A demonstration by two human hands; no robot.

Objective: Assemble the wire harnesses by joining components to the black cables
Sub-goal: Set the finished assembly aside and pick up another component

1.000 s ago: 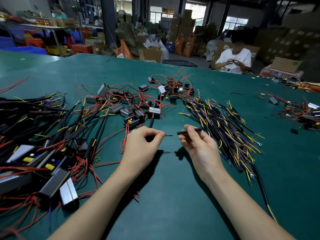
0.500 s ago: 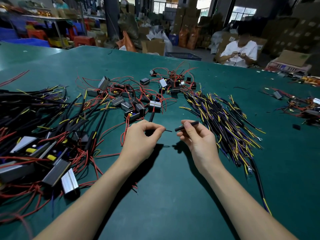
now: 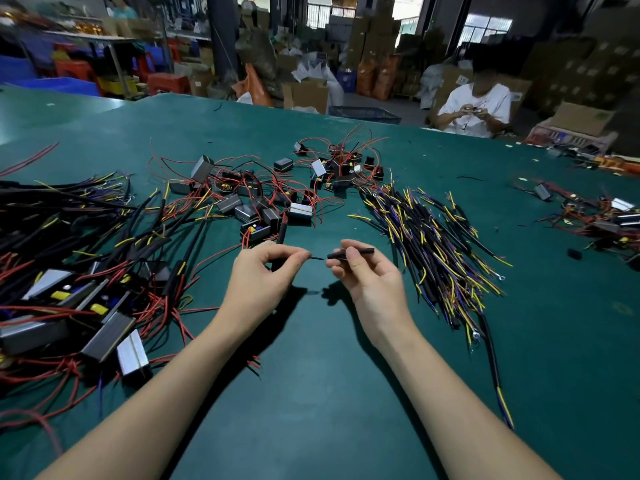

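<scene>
Probably a factory assembly floor: wide green worktable [image 3: 311, 393], stacked cardboard boxes [image 3: 377, 32], wire piles [image 3: 433, 244].

Two hands: left hand [image 3: 263, 278] and right hand [image 3: 370, 282]. One black sleeve [image 3: 349, 253] between the fingers. One seated person [image 3: 474, 105] at upper right; cables too many to count.

Illumination is dim and even, coming from overhead and from bright windows at the rear. Both hands cast soft shadows onto the green matte bench [image 3: 311, 393]. Wide-angle distortion bends the edges; the background is slightly blurred.
</scene>
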